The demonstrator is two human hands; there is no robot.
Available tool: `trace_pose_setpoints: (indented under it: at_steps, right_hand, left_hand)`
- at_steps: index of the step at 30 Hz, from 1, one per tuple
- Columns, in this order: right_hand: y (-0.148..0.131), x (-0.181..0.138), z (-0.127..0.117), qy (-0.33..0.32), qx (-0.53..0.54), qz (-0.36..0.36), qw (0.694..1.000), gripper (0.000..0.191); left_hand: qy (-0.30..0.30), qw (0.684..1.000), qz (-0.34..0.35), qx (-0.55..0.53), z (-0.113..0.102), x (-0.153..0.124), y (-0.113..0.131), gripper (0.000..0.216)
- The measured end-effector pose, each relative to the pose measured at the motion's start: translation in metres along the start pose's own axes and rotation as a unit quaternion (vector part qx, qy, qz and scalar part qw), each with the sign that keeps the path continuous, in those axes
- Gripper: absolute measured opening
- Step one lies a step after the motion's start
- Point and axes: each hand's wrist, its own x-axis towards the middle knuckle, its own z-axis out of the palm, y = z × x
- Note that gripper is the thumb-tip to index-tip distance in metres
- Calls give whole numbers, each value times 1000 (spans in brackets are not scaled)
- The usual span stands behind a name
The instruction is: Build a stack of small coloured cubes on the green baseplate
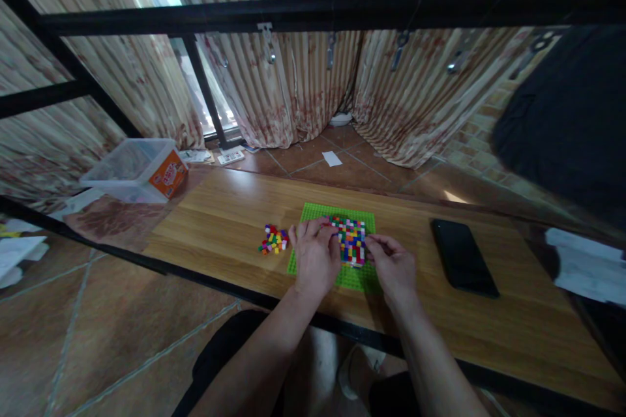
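A green baseplate (317, 212) lies on the wooden table (225, 221). On it sits a block of small multicoloured bricks (351, 239). My left hand (315, 254) rests on the plate's left part, fingers curled, fingertips touching the block's left edge. My right hand (391, 265) is at the block's right edge, fingers pinched together against it. What the pinch holds is too small to see. A little pile of loose coloured bricks (273, 240) lies just left of the plate, near my left hand.
A black phone (463, 255) lies on the table to the right. A clear plastic box with an orange label (139, 169) stands beyond the table's left end. White papers (587, 260) lie at the far right. A black metal frame (342, 10) crosses overhead.
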Motion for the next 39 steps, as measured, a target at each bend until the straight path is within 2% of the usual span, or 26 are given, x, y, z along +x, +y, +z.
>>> trace_pose_setpoints:
  at_steps: [5, 9, 13, 16, 20, 23, 31, 39]
  right_hand:
    - [-3, 2, -3, 20, 16, 12, 1000, 30]
    - [-1, 3, -2, 21, 15, 6, 1000, 28]
    - [3, 3, -1, 11, 4, -2, 1000, 28]
    - [5, 4, 0, 6, 3, -1, 1000, 30]
    - [7, 4, -1, 2, -11, -4, 1000, 32]
    - [9, 5, 0, -2, -9, -7, 1000, 33]
    - [11, 6, 0, -10, -8, -9, 1000, 33]
    - [8, 6, 1, 3, -8, -16, 1000, 34]
  left_hand:
    - [-4, 993, -83, 87, -17, 13, -31, 23]
    - [-13, 984, -146, 102, -32, 19, -46, 24]
    - [-54, 969, -199, 137, -45, 24, -61, 29]
    - [-88, 955, -235, 158, -53, 28, -81, 36]
    - [-122, 955, -224, 153, -57, 32, -107, 42]
    - [-128, 959, -208, 144, -57, 32, -116, 43]
    - [-134, 965, -181, 132, -55, 33, -116, 34]
    - [-102, 967, -210, 100, -55, 35, -113, 25]
